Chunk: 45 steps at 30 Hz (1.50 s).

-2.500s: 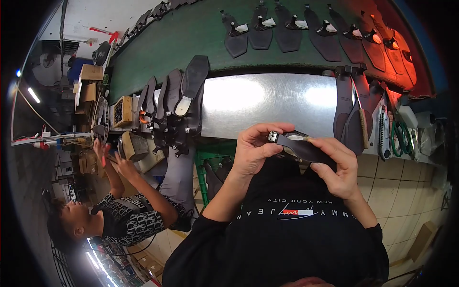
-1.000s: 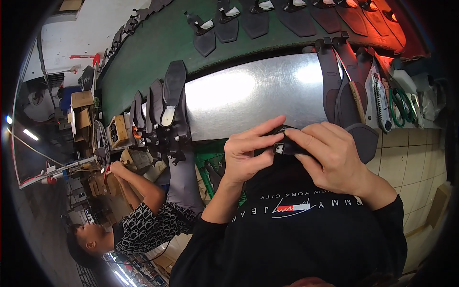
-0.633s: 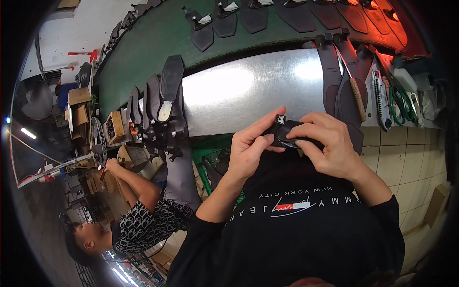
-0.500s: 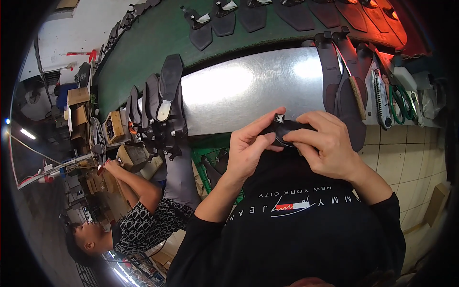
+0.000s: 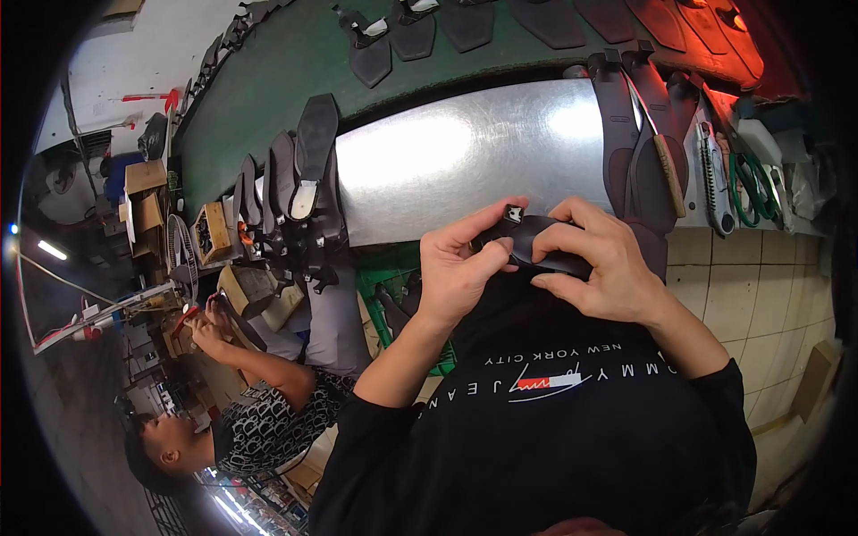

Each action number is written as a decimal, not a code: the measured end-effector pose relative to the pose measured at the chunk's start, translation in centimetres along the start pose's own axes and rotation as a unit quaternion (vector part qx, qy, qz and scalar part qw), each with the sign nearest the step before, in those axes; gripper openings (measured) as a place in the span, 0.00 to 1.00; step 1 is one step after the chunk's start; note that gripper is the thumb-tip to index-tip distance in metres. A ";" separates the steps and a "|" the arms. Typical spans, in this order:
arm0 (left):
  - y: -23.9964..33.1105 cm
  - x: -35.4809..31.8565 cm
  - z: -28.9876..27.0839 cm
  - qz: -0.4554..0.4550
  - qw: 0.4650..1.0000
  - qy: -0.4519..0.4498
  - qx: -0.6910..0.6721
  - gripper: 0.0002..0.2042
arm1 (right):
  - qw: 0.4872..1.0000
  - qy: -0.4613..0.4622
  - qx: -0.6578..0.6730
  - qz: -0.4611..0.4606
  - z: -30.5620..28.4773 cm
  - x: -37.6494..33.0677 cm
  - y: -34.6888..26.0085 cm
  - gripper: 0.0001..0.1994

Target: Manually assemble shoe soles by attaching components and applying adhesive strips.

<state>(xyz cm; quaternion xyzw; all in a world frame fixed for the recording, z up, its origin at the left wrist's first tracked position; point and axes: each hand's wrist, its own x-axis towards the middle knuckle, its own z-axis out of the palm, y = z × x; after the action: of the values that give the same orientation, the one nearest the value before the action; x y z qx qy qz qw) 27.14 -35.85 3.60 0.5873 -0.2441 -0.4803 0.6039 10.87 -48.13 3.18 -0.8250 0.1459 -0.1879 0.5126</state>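
Observation:
Between my two hands, in front of my chest, is a black heeled shoe sole (image 5: 541,253). Its small heel end, marked with a pale patch, sticks up beside the index finger of my left hand (image 5: 460,268). That hand is closed round the heel part, thumb pressed on the sole. My right hand (image 5: 601,263) grips the other end, its fingers bent over the dark surface and thumb along the lower edge. My palms hide part of the sole. Just beyond my hands lies a shiny metal plate (image 5: 465,161) on the bench.
Dark soles (image 5: 320,147) lie left of the plate; others (image 5: 630,147) rest at its right, near a box cutter (image 5: 715,183) and green-handled scissors (image 5: 746,192). More soles line the green bench top (image 5: 268,98). A green crate (image 5: 368,286) stands below; a co-worker (image 5: 268,411) is at left.
My right fingers have lifted and slid back from the middle of the sole, baring more of it. Both hands shifted slightly left. The co-worker's hands have moved too.

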 end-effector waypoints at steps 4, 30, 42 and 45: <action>0.1 0.1 -0.1 -0.004 1.000 -0.004 0.015 0.19 | 0.999 0.048 -0.004 -0.010 0.8 -0.2 0.3 0.12; 1.2 -0.1 -0.6 -0.215 0.973 -0.080 -0.041 0.18 | 0.995 0.102 0.012 0.012 1.3 -1.2 0.3 0.08; 0.2 -0.5 -0.1 -0.176 0.975 -0.094 0.098 0.13 | 0.990 0.134 -0.022 -0.026 2.0 -1.6 0.9 0.07; -0.4 -0.5 0.1 -0.161 0.984 -0.064 0.047 0.11 | 0.993 0.113 -0.023 -0.007 1.6 -1.6 0.6 0.08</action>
<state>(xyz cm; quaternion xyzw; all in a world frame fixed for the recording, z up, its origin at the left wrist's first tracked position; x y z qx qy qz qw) 26.75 -35.37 3.36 0.6147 -0.2069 -0.5960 0.4734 10.16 -46.41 1.70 -0.8113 0.2009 -0.2800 0.4722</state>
